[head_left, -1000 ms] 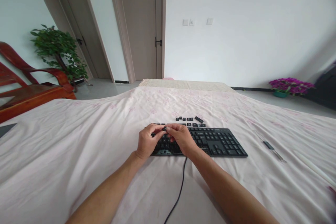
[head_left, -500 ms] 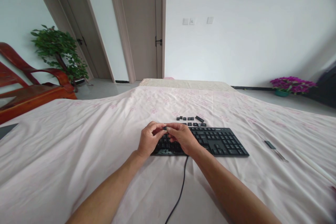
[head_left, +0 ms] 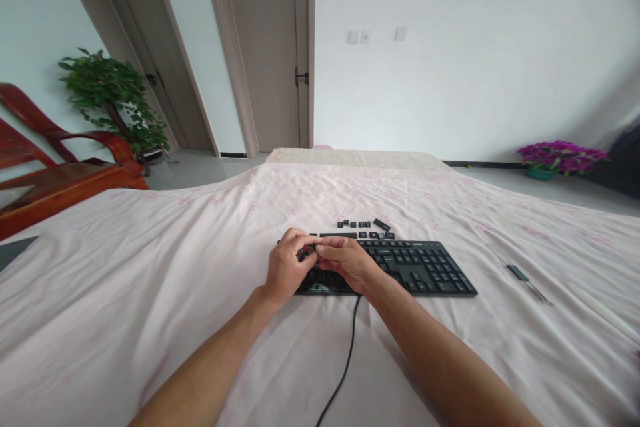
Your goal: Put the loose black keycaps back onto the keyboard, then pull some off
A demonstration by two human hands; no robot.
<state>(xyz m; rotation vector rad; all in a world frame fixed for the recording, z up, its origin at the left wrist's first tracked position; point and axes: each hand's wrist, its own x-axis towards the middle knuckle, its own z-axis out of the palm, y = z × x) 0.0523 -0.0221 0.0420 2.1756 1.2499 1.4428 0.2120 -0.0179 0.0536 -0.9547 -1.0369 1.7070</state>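
Observation:
A black keyboard [head_left: 425,277] lies on the cloth, its left part without several keycaps. My left hand [head_left: 290,263] is over the keyboard's left end, thumb and forefinger closed in a pinch. Its fingertips meet those of my right hand [head_left: 349,263], which is also pinched above the keys. Whatever sits between the fingertips is too small and hidden to name. Behind the keyboard lie several loose black keycaps [head_left: 353,224], a long spacebar keycap [head_left: 339,235] and another wide keycap [head_left: 381,225]. A black cable [head_left: 345,367] runs from the keyboard's front edge toward me.
A wire keycap puller [head_left: 519,273] with a dark handle lies right of the keyboard. The pale flowered cloth [head_left: 175,267] is wrinkled. At the left are a wooden chair [head_left: 70,153] and a leafy plant [head_left: 107,90]; purple flowers [head_left: 563,157] stand on the floor at right.
The view has shifted slightly. My fingers stay pinched together over the keyboard, with only a small change in pose; more of the long spacebar keycap now shows behind my right hand.

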